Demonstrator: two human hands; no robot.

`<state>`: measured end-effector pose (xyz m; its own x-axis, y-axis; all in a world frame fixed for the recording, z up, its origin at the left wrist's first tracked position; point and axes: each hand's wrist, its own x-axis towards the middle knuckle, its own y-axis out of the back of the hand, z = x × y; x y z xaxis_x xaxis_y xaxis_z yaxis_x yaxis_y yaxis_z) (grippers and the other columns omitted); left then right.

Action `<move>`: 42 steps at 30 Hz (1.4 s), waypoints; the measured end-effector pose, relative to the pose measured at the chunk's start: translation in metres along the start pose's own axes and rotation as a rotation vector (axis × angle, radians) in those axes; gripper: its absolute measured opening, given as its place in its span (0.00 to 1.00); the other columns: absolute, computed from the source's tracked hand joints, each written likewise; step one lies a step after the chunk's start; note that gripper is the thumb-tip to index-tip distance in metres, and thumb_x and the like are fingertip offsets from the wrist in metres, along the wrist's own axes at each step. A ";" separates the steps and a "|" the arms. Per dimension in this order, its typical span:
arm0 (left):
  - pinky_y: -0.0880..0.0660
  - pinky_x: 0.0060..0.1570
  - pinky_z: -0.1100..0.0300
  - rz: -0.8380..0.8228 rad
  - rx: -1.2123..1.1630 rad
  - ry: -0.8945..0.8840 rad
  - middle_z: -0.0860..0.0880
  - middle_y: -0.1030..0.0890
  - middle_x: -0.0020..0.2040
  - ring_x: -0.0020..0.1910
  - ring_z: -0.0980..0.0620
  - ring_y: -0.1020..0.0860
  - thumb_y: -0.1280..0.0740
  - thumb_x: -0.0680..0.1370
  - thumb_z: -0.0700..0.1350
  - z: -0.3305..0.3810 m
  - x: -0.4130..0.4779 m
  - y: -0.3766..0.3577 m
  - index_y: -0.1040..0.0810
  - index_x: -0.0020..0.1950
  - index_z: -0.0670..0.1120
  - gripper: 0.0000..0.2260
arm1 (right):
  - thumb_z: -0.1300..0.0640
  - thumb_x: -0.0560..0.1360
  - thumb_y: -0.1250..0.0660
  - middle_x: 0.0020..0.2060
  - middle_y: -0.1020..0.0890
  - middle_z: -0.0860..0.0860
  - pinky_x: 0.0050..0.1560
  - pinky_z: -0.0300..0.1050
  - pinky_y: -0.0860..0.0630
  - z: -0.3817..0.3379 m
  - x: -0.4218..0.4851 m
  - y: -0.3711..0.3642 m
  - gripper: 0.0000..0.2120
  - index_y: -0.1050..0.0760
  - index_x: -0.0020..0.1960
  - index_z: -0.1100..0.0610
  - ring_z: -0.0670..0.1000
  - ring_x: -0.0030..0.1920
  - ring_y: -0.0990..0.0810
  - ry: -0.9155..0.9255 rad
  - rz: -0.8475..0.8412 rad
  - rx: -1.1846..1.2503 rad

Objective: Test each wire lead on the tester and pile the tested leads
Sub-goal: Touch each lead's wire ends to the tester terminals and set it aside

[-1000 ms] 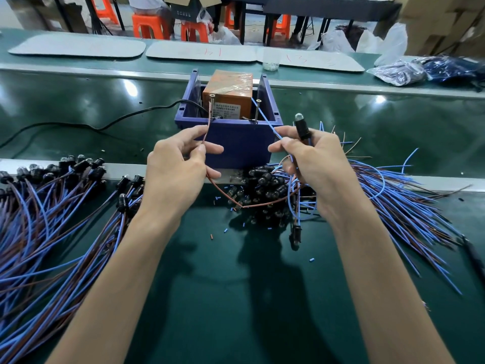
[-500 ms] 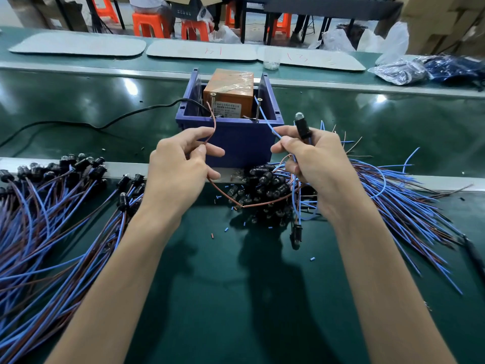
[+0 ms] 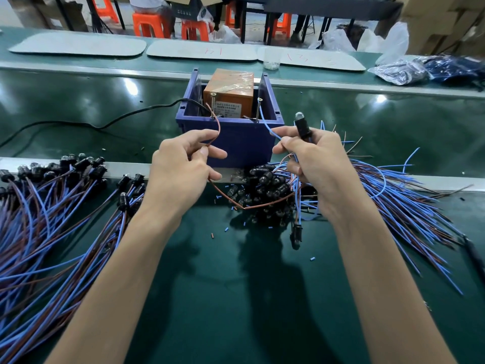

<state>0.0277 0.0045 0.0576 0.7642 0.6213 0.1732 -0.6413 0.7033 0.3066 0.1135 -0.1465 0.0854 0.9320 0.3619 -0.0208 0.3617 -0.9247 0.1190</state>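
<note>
Orange tape-wrapped tester [image 3: 231, 84] in a square blue plastic bin [image 3: 236, 145], white label [image 3: 227, 108] too blurred to read, left hand [image 3: 181, 174] pinching the lead's brown wire [image 3: 218, 127] beside one screw post [image 3: 212, 105], right hand [image 3: 319, 166] clasping its black socket [image 3: 302, 126] and blue wire [image 3: 268, 126] beside the other.

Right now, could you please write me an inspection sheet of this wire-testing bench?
Surface: green mat, glossy.
Job's things: orange tester in blue bin; left lead pile; right lead pile; lamp heads heaped centre.
Clutter: cut insulation bits on the mat.
Grips: left hand pinches brown wire; right hand holds lamp holder and blue wire, both wire tips at the tester's screw posts.
Cables: black cord runs left from the bin.
Surroundings: orange stools, plastic bags, grey pads.
</note>
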 end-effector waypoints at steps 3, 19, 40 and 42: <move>0.29 0.33 0.73 -0.004 0.001 0.003 0.58 0.17 0.40 0.26 0.60 0.22 0.42 0.81 0.35 0.000 0.000 0.000 0.21 0.57 0.52 0.15 | 0.66 0.77 0.40 0.24 0.22 0.42 0.21 0.28 0.40 0.000 0.001 0.000 0.12 0.20 0.45 0.54 0.40 0.19 0.35 -0.007 0.004 0.003; 0.30 0.32 0.74 -0.035 0.003 0.002 0.57 0.17 0.40 0.26 0.60 0.22 0.42 0.81 0.35 0.001 -0.002 0.001 0.21 0.57 0.52 0.15 | 0.64 0.78 0.38 0.22 0.24 0.42 0.22 0.28 0.39 0.000 -0.001 -0.001 0.12 0.19 0.44 0.54 0.41 0.20 0.34 0.029 -0.001 -0.002; 0.30 0.34 0.73 -0.090 0.020 0.004 0.57 0.17 0.39 0.27 0.61 0.22 0.42 0.81 0.35 0.000 -0.002 -0.001 0.20 0.55 0.51 0.15 | 0.65 0.76 0.38 0.23 0.24 0.43 0.22 0.28 0.40 0.000 -0.001 -0.001 0.12 0.18 0.42 0.54 0.41 0.20 0.36 0.047 -0.019 0.010; 0.30 0.33 0.73 -0.094 0.021 0.005 0.57 0.17 0.39 0.27 0.61 0.22 0.42 0.81 0.35 0.001 -0.002 -0.002 0.20 0.53 0.52 0.15 | 0.65 0.76 0.38 0.23 0.24 0.43 0.22 0.28 0.40 0.000 -0.001 -0.001 0.13 0.18 0.41 0.54 0.41 0.20 0.36 0.051 -0.028 0.012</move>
<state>0.0275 0.0015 0.0572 0.8205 0.5546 0.1385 -0.5653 0.7512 0.3408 0.1125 -0.1458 0.0848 0.9194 0.3925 0.0268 0.3877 -0.9155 0.1071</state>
